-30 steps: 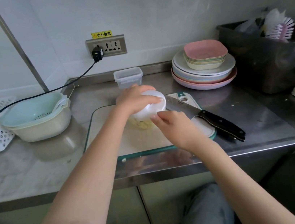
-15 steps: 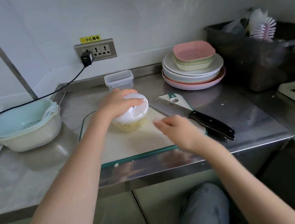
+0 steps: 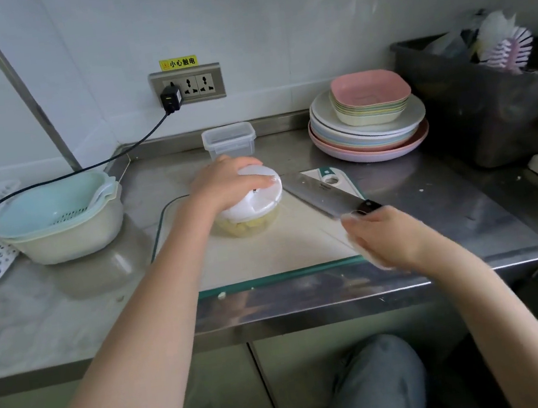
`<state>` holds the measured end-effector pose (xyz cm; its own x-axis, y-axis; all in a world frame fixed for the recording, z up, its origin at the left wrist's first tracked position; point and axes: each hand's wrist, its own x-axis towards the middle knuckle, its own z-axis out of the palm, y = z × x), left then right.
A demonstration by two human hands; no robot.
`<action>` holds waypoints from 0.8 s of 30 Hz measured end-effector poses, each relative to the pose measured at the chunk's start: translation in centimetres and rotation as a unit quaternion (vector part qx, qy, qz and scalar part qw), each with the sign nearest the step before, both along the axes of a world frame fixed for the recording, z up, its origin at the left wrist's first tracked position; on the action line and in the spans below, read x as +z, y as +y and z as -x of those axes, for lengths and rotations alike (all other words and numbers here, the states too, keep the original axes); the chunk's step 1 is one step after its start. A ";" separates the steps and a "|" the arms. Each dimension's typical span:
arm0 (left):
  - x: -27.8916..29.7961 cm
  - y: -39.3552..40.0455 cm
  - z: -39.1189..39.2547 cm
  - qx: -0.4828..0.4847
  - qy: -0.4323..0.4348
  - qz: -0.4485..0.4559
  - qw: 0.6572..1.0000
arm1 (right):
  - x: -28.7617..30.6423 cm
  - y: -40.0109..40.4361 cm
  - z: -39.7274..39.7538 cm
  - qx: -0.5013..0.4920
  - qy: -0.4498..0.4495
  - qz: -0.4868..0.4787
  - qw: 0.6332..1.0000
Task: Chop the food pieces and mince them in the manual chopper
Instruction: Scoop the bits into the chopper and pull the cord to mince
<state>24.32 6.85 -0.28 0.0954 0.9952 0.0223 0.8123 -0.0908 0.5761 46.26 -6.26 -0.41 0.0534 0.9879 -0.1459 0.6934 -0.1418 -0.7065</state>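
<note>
The manual chopper (image 3: 250, 211) stands on the cutting board (image 3: 277, 251), its clear bowl holding yellowish food pieces (image 3: 246, 226) under a white lid. My left hand (image 3: 223, 182) grips the lid from above, fingers curled over its rim. My right hand (image 3: 381, 238) is at the board's right edge, blurred by motion, its fingers curled as if round the chopper's pull handle; the cord is too thin to make out. A cleaver (image 3: 325, 194) lies on the board's right side, with its black handle partly under my right hand.
A stack of plates and bowls (image 3: 368, 120) stands at the back right, with a dark bin (image 3: 475, 105) beyond it. A clear lidded box (image 3: 229, 139) sits by the wall, a colander in a basin (image 3: 58, 216) at the left. A small food scrap (image 3: 221, 295) lies at the board's front edge.
My right hand has moved from the chopper's lid out to the right and towards me. My left hand has stayed on the lid.
</note>
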 end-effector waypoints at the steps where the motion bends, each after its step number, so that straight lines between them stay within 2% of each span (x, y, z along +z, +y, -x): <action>1: 0.1 -0.2 -0.3 0.002 0.006 0.001 1.000 | 0.3 0.2 0.4 0.003 0.004 -0.015 1.000; 4: 0.1 -0.8 -1.0 -0.004 0.011 0.000 1.000 | 0.7 1.7 5.1 0.085 0.055 -0.106 0.989; 6: 0.2 -0.9 -0.8 -0.003 0.009 0.002 1.000 | 0.1 2.1 6.7 0.115 0.029 -0.111 0.987; 9: 0.3 -0.7 -0.4 0.000 -0.003 0.010 1.000 | -0.5 1.7 2.7 0.060 0.021 -0.034 0.997; 12: 0.1 -0.6 -0.6 0.011 -0.005 0.006 1.000 | -0.3 0.8 0.4 0.015 -0.040 0.045 0.998; 14: 0.0 -0.8 -0.9 0.010 0.006 0.003 1.000 | -0.2 1.4 3.0 0.052 -0.012 -0.015 0.998; 16: -0.1 -0.8 -1.0 0.004 0.000 0.001 1.000 | 0.0 1.8 6.6 0.105 0.056 -0.083 0.989; 18: -0.1 -0.8 -0.7 0.005 -0.014 0.002 1.000 | 0.1 1.9 7.5 0.111 0.029 -0.125 0.986; 22: 0.0 -0.6 -0.4 0.004 -0.005 0.002 1.000 | 0.3 1.2 1.4 0.023 -0.040 -0.001 0.999; 24: 0.0 -0.5 -0.6 0.013 -0.005 0.002 1.000 | 0.8 1.0 0.5 0.020 -0.062 0.026 0.998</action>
<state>24.90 6.30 -0.29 0.0688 0.9975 0.0188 0.8082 -0.0668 0.5850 45.80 -5.29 0.42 0.0341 0.9807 -0.1926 0.7811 -0.1464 -0.6070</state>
